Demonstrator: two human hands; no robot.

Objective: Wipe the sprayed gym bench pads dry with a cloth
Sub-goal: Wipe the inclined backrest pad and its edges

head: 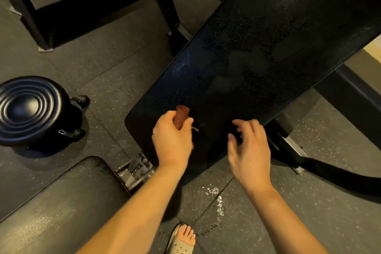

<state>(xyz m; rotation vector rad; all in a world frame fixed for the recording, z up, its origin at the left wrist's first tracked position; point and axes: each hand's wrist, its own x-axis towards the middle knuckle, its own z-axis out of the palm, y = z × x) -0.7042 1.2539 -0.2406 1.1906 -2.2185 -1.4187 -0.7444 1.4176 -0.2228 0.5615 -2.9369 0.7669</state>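
The long black back pad (257, 47) of the gym bench runs diagonally from the centre to the top right, and its surface is speckled with spray droplets. A second, duller seat pad (57, 202) lies at the lower left. My left hand (173, 140) is at the near end of the back pad, closed around a bunched brown cloth (182, 115) that sticks out above the fingers. My right hand (249, 150) hovers beside it over the pad's near right edge, fingers spread and curled, holding nothing.
A round black ribbed stool on castors (31, 109) stands at the left. The bench's metal hinge bracket (134, 173) sits between the pads. Black frame legs (340, 93) extend to the right. Spray drops (216, 198) wet the rubber floor. My sandalled foot (183, 239) is at the bottom.
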